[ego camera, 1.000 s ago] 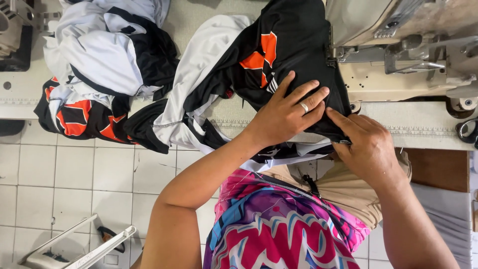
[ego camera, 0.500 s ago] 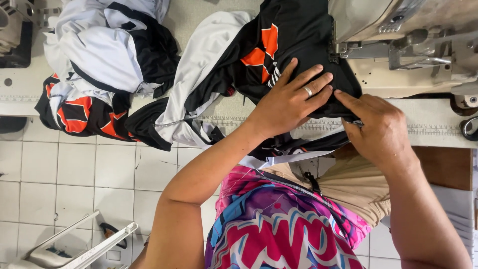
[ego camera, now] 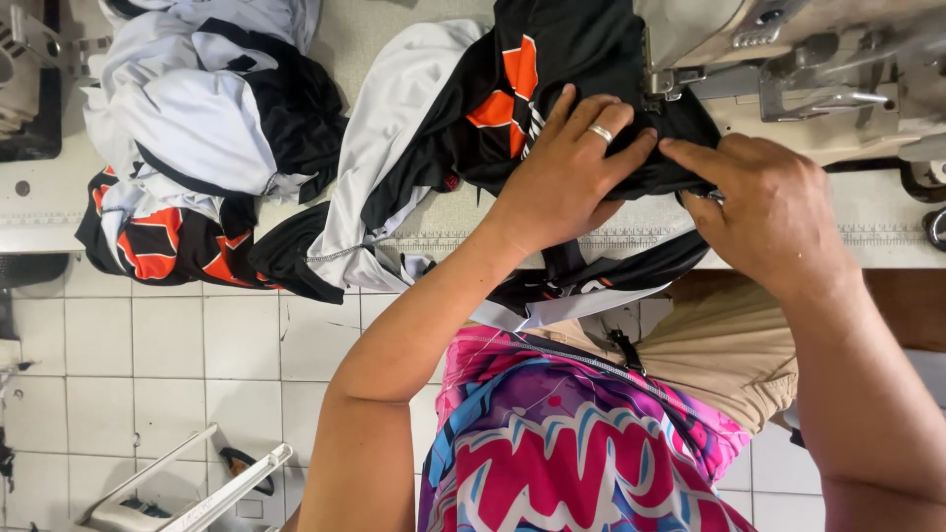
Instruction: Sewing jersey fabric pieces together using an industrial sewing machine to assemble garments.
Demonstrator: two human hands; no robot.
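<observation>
A black, white and orange garment (ego camera: 463, 118) lies on the sewing table (ego camera: 631, 222), its lower part hanging over the front edge into my lap. My left hand (ego camera: 567, 167), with a ring on one finger, presses flat on the black fabric just left of the sewing machine's presser foot (ego camera: 658, 81). My right hand (ego camera: 764, 212) pinches the same fabric edge right below the machine head (ego camera: 788, 49). The fingertips of both hands nearly meet at the foot. The needle itself is hidden by the fabric and fingers.
A pile of similar white, black and orange garments (ego camera: 197, 148) lies at the table's left and hangs over the edge. A white tiled floor (ego camera: 177, 374) shows below left, with a metal frame (ego camera: 187, 483) on it. Another machine part (ego camera: 30, 89) sits at far left.
Both hands have moved up along the fabric toward the presser foot, pushing the black cloth under the machine head. The right hand's fingers now close on the fabric edge.
</observation>
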